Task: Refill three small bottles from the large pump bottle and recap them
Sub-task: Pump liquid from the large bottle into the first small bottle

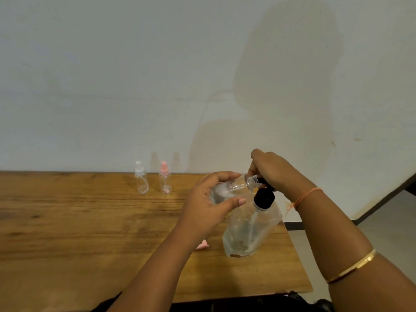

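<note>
Left hand curls its fingers and thumb round the body of a small clear plastic bottle, held lying almost level with its neck pointing to three o'clock. Right hand meets that neck from above, fingertips pinched on a small black cap just off the bare threads. Whether the cap is coming off or going on cannot be told.

Directly below the two hands, at six o'clock from them, a large clear plastic bottle with a black collar stands on the brown wooden table, leaning slightly to the right. No pump head is visible on it.

At ten o'clock from the hands, near the table's far edge, two more small bottles stand upright side by side: a clear bottle with a white spray top and a clear bottle with a pink spray top. Both are capped, but their fill level is too faint to read. By my reckoning, the held bottle is the one in work, and at least its closing remains.

Both forearms reach forward from six o'clock, the left wrist bent inward and the right wrist arched over the neck. An orange thread circles the right wrist, and a gold bangle sits further up that forearm. A small pink object lies half hidden beside the left forearm.
</note>
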Tool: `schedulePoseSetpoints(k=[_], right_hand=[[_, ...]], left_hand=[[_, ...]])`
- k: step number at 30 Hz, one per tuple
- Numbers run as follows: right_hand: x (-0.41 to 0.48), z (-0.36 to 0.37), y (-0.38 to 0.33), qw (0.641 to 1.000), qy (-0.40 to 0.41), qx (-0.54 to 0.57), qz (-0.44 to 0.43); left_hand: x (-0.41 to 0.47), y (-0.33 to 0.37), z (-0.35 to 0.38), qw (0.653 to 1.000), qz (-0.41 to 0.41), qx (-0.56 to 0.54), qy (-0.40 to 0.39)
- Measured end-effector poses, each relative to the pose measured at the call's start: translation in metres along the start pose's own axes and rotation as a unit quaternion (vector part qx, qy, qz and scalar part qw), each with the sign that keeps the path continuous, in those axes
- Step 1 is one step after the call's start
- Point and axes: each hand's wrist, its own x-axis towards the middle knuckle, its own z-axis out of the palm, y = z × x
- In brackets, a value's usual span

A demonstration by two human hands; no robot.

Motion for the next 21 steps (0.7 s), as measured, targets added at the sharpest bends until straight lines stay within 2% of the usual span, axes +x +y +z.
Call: schedulePoseSetpoints(k=[5, 15, 21], right_hand=[[0.002, 0.005, 0.004, 0.999, 0.001, -0.017, 0.027], [0.003, 0.001, 0.002, 1.0, 0.013, -0.01, -0.021], [0.005, 0.009, 0.011, 0.998, 0.028, -0.047, 0.009]], left_hand=[[0.001, -0.001, -0.001, 1.0, 0.005, 0.019, 0.012], [0.001, -0.002, 0.001, 1.0, 0.006, 0.016, 0.017], [0.001, -0.002, 0.001, 1.0, 0.008, 0.02, 0.023]])
